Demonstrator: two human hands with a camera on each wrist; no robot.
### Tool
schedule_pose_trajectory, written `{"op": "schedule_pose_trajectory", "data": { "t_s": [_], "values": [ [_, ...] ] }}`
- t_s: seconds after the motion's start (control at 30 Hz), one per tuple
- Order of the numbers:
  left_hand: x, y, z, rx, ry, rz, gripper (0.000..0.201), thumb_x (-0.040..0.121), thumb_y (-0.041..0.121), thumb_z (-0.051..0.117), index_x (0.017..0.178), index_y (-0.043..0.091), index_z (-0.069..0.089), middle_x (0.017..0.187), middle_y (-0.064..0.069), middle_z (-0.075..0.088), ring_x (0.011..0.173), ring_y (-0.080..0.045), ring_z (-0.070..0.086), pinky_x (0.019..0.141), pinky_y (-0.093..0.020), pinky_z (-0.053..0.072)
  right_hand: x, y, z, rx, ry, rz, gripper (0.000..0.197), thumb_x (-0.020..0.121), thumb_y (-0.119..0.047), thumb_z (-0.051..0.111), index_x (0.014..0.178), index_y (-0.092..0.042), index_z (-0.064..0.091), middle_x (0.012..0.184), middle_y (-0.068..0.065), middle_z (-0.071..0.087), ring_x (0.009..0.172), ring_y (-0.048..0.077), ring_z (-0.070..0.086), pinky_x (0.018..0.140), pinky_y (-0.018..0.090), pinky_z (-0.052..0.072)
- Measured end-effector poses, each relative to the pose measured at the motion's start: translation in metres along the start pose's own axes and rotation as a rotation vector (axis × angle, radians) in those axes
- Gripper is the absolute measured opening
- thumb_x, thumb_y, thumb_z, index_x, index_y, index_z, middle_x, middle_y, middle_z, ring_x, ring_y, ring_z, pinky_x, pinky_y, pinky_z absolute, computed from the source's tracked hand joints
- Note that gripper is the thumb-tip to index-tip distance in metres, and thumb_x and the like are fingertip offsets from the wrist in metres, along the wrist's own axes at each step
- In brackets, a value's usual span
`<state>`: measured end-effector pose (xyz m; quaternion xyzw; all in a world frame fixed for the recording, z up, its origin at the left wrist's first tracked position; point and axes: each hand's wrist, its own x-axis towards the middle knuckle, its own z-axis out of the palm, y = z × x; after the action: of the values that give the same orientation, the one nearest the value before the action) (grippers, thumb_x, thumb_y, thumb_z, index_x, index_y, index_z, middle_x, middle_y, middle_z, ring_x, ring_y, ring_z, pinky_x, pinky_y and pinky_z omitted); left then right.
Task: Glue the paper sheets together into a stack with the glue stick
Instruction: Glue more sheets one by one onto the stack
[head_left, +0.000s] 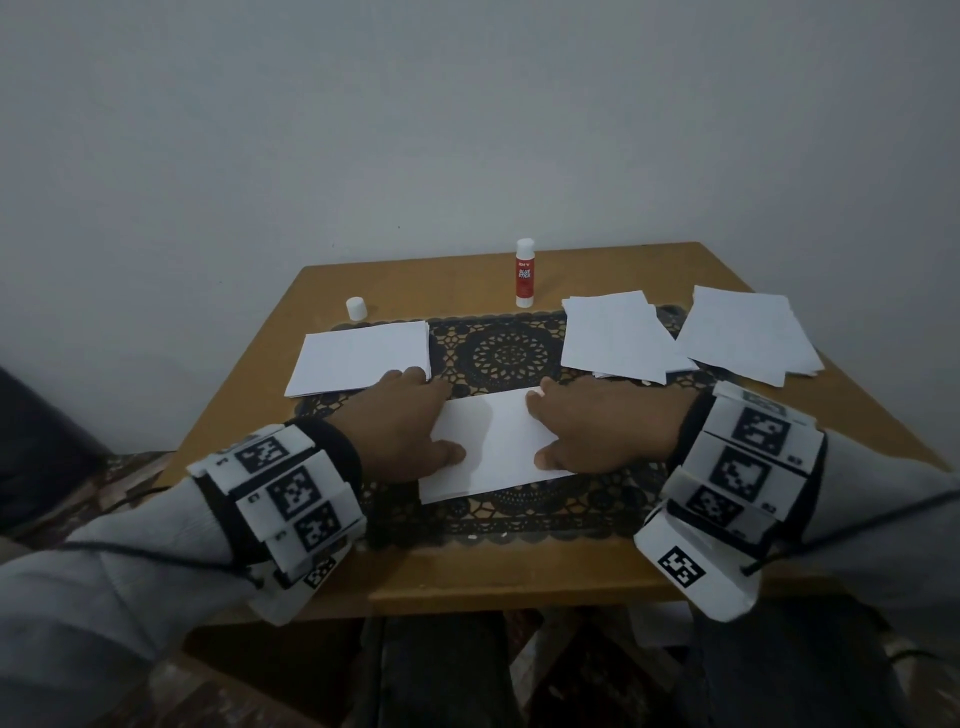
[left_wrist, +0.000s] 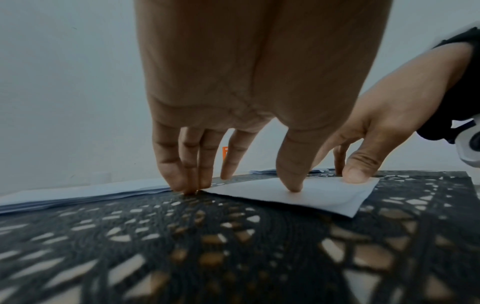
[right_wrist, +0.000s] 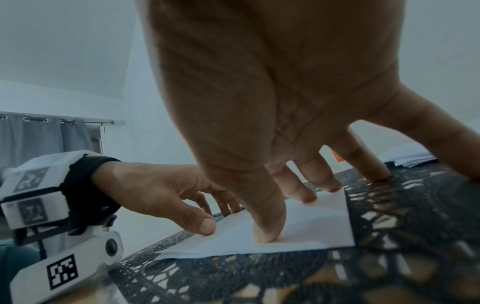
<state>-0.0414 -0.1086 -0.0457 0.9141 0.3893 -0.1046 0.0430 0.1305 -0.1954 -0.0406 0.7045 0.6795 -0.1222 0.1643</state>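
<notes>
1. The left hand (head_left: 402, 423) and right hand (head_left: 597, 431) press a white paper sheet (head_left: 493, 441) flat on the black lace mat (head_left: 498, 353), fingers spread and fairly straight; thumbs rest on the sheet's near part.
2. In both wrist views the glue stick (head_left: 525, 274) is only an orange sliver behind fingers; the head view shows it upright and uncapped, its cap (head_left: 356, 308) standing apart.
3. Only the head view shows all three paper piles: left pile (head_left: 358, 358), middle pile (head_left: 615, 338), right pile (head_left: 748, 332).

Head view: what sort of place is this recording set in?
Probably a room in a home, not a workshop or lab. A small wooden table stands against a plain wall with a black lace mat on it, and the right wrist view shows a grey eyelet curtain on a rod.
</notes>
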Motion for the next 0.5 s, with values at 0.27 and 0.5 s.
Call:
{"op": "schedule_pose_trajectory", "data": {
  "t_s": [0.27,0.5],
  "values": [
    [0.008,-0.006,-0.003,-0.121,0.022,-0.034,0.053,0.086,0.045,0.063,0.129,0.016,0.050,0.120,-0.005,0.050,0.105,-0.019,0.050,0.087,-0.029,0.043,0.001,0.003,0.001,0.012,0.038,-0.016,0.050,0.095,-0.046,0.051,0.129,-0.009,0.049,0.130,0.010,0.050,0.113,0.027,0.053,0.095,0.041,0.048],
    [0.015,-0.014,-0.005,-0.234,0.071,-0.054,0.033,0.087,0.035,0.065,0.113,0.016,0.058,0.104,0.002,0.055,0.092,-0.014,0.049,0.075,-0.024,0.037,0.000,0.005,0.002,0.049,0.054,-0.014,0.053,0.095,-0.047,0.052,0.134,-0.012,0.045,0.134,0.008,0.047,0.120,0.026,0.049,0.100,0.041,0.044]
  ]
}}
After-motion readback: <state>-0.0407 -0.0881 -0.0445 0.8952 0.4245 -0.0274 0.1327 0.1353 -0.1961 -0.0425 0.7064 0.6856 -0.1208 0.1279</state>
